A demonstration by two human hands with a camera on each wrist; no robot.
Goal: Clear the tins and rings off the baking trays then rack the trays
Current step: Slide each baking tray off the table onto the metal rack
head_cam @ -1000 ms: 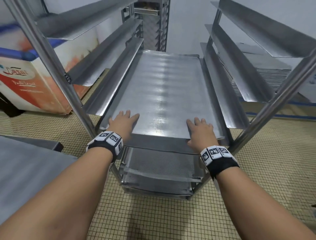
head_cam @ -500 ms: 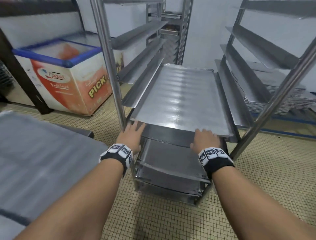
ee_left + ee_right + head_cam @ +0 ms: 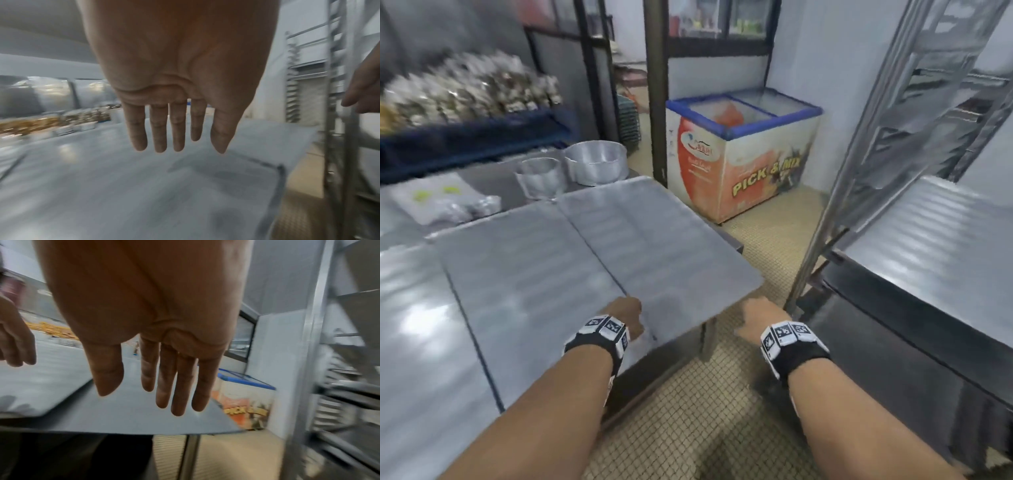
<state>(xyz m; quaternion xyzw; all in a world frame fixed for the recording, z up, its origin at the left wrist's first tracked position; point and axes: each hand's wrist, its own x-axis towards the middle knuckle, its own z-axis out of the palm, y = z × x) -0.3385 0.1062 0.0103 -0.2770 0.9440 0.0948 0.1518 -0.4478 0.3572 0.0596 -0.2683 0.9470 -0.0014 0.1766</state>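
Three bare baking trays lie side by side on the steel table: the right tray (image 3: pixel 654 246), the middle tray (image 3: pixel 524 281) and the left tray (image 3: pixel 410 325). Behind them on the table stand a round tin (image 3: pixel 595 162) and a smaller ring (image 3: pixel 541 176). My left hand (image 3: pixel 625 315) hovers over the right tray's near corner with straight fingers (image 3: pixel 176 138), holding nothing. In the gap between table and rack hangs my right hand (image 3: pixel 760 315), its fingers (image 3: pixel 164 386) loose and empty. On the right, a tray (image 3: pixel 935 246) sits in the rack (image 3: pixel 873 120).
A chest freezer (image 3: pixel 743 161) stands on the tiled floor beyond the table's far corner. A blue crate (image 3: pixel 465 140) heaped with shiny tins is at the back left, with a white bag (image 3: pixel 431 198) in front. Dark shelf posts (image 3: pixel 655 102) rise behind the table.
Both hands have left the racked tray and pulled back. My view has swung left from the rack to the table, and my left hand is now over the right tray.
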